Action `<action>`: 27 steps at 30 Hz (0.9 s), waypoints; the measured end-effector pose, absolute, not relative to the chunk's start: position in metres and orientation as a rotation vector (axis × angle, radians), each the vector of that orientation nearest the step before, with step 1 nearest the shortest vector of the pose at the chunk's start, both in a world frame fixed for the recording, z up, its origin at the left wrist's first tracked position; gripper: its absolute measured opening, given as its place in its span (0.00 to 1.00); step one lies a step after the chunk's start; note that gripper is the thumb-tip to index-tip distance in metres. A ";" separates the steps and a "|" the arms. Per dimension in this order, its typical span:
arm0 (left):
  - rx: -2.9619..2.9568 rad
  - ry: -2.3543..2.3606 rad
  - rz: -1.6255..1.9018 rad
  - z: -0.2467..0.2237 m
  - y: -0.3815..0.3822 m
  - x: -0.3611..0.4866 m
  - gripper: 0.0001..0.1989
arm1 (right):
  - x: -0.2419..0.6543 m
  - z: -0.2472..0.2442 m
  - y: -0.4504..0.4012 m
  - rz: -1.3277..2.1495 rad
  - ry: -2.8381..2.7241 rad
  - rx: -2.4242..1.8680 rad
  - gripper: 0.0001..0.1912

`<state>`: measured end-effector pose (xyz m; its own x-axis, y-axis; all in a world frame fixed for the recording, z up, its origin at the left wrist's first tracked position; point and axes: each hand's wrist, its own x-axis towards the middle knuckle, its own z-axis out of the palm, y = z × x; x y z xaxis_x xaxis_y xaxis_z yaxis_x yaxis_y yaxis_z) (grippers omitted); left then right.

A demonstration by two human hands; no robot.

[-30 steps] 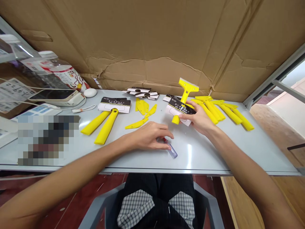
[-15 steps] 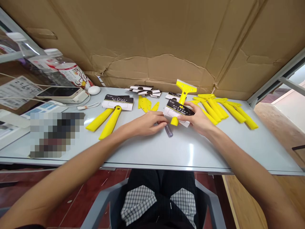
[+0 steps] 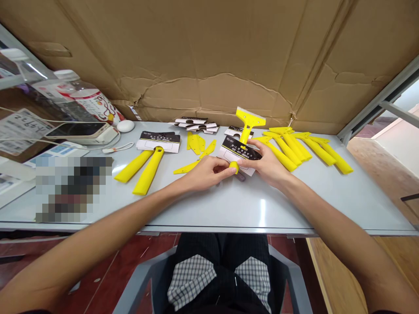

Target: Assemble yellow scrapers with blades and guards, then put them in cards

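A yellow scraper (image 3: 248,126) with a wide flat head passes through a black and white card (image 3: 238,151), held above the table. My right hand (image 3: 270,163) is closed round the card and the scraper's handle from the right. On the left side, my left hand (image 3: 211,172) pinches the card's lower edge by the yellow handle end (image 3: 233,166). Under the card lies a small dark translucent piece (image 3: 241,176), partly covered. Several flat yellow pieces (image 3: 195,143) lie behind my left hand.
Carded yellow handles (image 3: 149,172) lie left, several yellow handles (image 3: 299,148) right. Folded cards (image 3: 196,125) sit by the cardboard wall (image 3: 209,52). A phone (image 3: 77,129), white mouse (image 3: 125,126) and bottles (image 3: 88,96) stand or lie far left on the table (image 3: 203,213).
My left hand has moved up to the card and handle end, off the small dark piece. The view has shifted slightly, and another flat yellow piece shows beside my left hand.
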<state>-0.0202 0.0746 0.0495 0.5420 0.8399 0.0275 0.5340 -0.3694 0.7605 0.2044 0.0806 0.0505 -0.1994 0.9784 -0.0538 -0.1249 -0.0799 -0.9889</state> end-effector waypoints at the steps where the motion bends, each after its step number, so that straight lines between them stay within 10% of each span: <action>1: 2.008 1.115 0.518 0.050 0.073 -0.020 0.23 | 0.205 0.050 0.081 1.460 -1.214 -1.067 0.45; 27: 1.672 0.784 0.332 0.057 0.077 -0.026 0.16 | 0.222 0.062 0.097 1.435 -0.873 -1.009 0.39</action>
